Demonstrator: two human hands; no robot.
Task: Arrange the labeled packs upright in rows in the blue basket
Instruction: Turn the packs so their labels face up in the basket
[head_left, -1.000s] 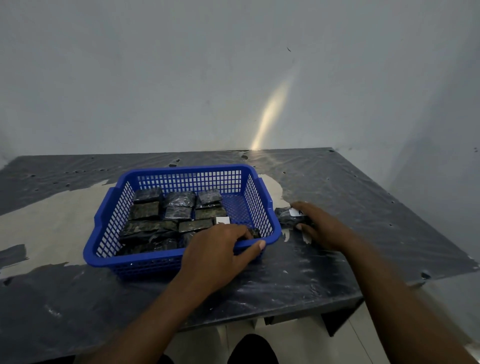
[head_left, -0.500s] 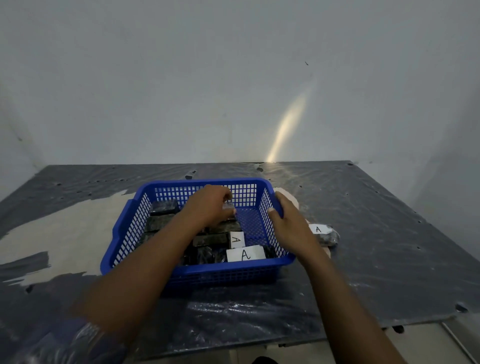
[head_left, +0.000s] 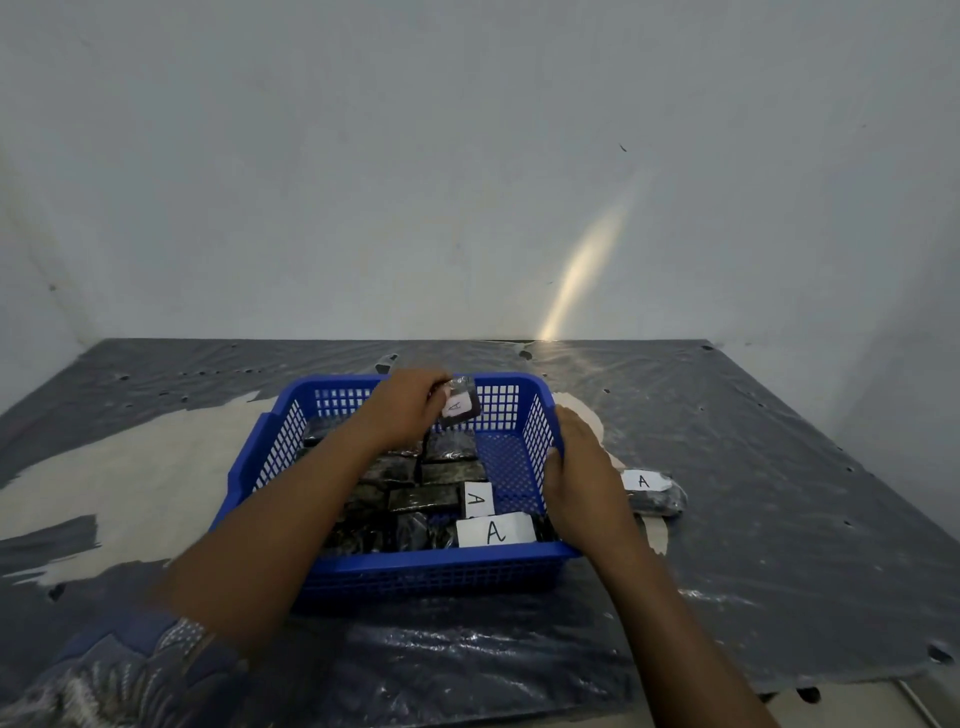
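The blue basket (head_left: 436, 564) stands mid-table with several dark packs (head_left: 423, 499) lying in rows inside. Two white "A" labels (head_left: 496, 530) show near its right front corner. My left hand (head_left: 408, 408) reaches over the far side and pinches a small dark pack with a white label (head_left: 460, 405), lifted above the others. My right hand (head_left: 582, 478) grips the basket's right rim. One more labeled pack (head_left: 652, 493) lies on the table just right of that hand.
The table (head_left: 779, 519) is covered in wrinkled dark plastic with pale worn patches (head_left: 130, 467) at left. A grey wall rises behind. The table's front edge and right corner are near at lower right.
My left hand has lifted a labeled pack up from the rows toward the basket's far wall. My right hand stays on the right rim. Earlier it left the loose pack on the table.
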